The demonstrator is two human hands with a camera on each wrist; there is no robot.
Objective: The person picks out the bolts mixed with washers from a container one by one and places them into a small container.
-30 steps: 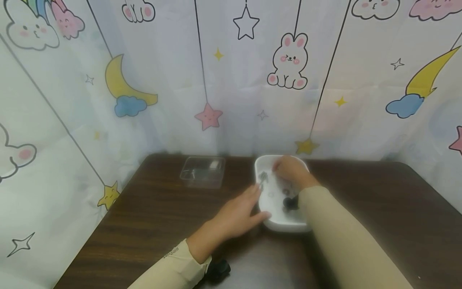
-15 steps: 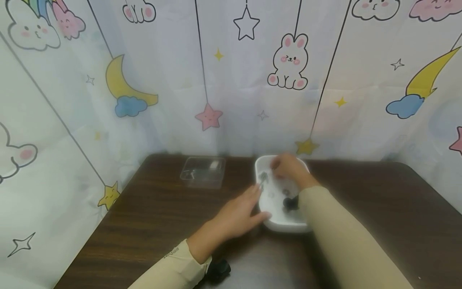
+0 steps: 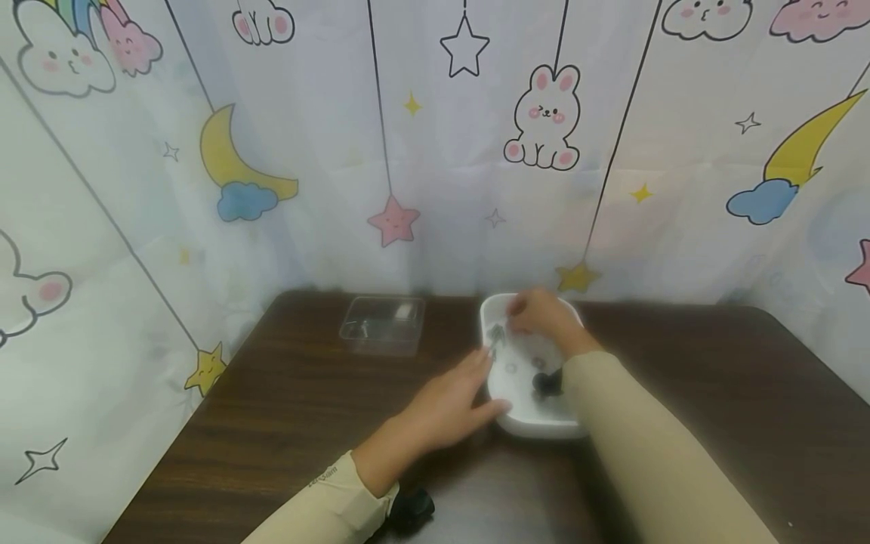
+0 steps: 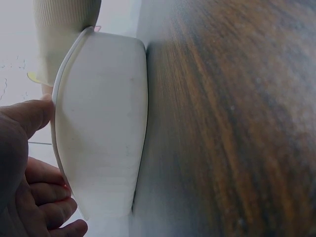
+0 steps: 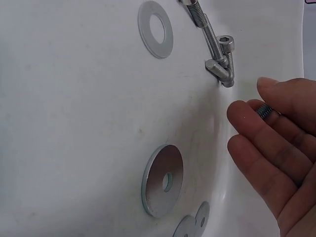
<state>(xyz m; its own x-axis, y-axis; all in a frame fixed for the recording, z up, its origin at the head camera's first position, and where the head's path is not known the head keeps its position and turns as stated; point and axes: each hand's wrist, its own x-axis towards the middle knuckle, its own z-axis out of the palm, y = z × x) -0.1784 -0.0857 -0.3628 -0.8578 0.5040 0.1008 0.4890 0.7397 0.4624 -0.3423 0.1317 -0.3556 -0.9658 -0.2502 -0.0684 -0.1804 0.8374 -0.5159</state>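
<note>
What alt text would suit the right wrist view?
A right hand holds a small threaded piece in its fingers over a white tray, near several metal bolts; four flat washers show too.

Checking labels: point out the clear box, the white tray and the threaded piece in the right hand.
Clear box [image 3: 381,347], head view: front wall.
White tray [image 4: 103,113], left wrist view: outer wall.
Threaded piece [image 5: 264,111], right wrist view: threads.

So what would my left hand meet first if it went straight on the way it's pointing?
The white tray: your left hand appears to be touching its rim. Just beyond, inside, lie the bolts, though depth is hard to judge.
</note>
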